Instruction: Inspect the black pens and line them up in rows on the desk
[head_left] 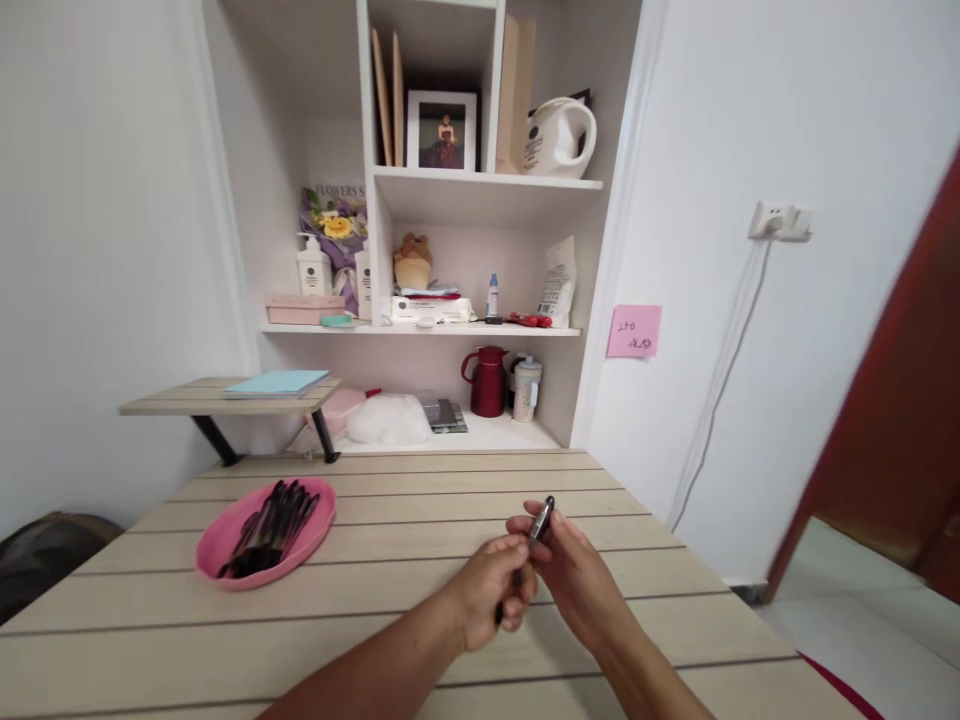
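Pen (541, 520) lower centre: left hand (487, 600) grip closed round its lower end, right hand (577, 578) grip pinching its top; tray (216, 543) lower left.

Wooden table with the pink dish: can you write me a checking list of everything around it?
Surface: pale wooden slatted table, dark grooves between planks.
Job's things: slim black pen; oval pink plastic dish holding black pens.
Clutter: light blue book on small raised wooden stand.
Hands: left hand and right hand both grip the slim black pen.
Cables: white cable hanging from white wall socket.
Surroundings: white shelves, red jug, pink sticky note.
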